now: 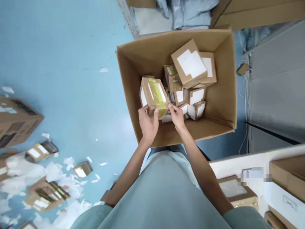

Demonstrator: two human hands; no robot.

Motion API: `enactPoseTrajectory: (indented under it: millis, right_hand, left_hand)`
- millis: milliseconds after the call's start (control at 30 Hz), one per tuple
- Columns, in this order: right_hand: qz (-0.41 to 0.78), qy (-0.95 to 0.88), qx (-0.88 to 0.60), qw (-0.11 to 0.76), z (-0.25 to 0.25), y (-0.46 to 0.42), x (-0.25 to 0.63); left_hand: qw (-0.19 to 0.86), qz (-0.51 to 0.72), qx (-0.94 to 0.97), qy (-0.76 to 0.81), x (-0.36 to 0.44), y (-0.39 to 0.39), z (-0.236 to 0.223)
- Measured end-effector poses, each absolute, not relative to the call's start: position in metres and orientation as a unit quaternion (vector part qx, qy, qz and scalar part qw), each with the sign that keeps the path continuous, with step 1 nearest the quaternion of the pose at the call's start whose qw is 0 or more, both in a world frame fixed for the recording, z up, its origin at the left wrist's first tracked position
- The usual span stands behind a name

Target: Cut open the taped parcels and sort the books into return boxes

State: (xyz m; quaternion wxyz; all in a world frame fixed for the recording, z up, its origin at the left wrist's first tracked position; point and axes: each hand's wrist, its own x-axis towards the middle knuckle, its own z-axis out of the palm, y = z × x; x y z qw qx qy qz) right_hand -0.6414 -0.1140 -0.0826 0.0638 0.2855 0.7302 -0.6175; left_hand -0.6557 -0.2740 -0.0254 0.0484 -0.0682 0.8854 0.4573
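Note:
A small brown cardboard box (152,90) with yellow tape and white labels is tilted at the left side of a large open carton (220,127). My left hand (148,124) grips its near left corner, thumb on the taped end and fingers round the side. At the near right corner my right hand (176,117) pinches the same box between thumb and fingertips. Several other labelled boxes lie to the right inside the carton, the largest a cube-like box (189,63) on top of the pile. The undersides of the held box and some fingertips are hidden.
Blue floor (71,79) stretches left, with paper scraps (52,171) and small boxes lower left. A printed carton (19,121) stands at the left edge. Grey plastic packages (190,14) lie beyond the carton. Cables (247,95) and a white shelf with boxes (235,190) are right.

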Motion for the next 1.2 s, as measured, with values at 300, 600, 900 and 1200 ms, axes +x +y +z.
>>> enactPoseTrajectory:
  millis: [300,600,900,1200]
  right_hand:
    - [-0.571,0.713,0.378,-0.153,0.113,-0.064,-0.429]
    - [-0.415,0.700,0.541,-0.213,0.115,-0.038,-0.161]
    - [-0.361,0.657,0.650,-0.126,0.050,-0.058,0.021]
    - [-0.185,0.688,0.700,-0.050,0.040,-0.045,0.079]
  left_hand:
    - [0.128,0.516,0.152,0.833,-0.532,-0.226,0.109]
    - [0.365,0.470,0.385,0.706,-0.369,-0.113,0.073]
    - [0.508,0.396,0.428,0.634,-0.192,-0.072,-0.013]
    - [0.545,0.285,0.526,0.587,-0.136,-0.042,-0.015]
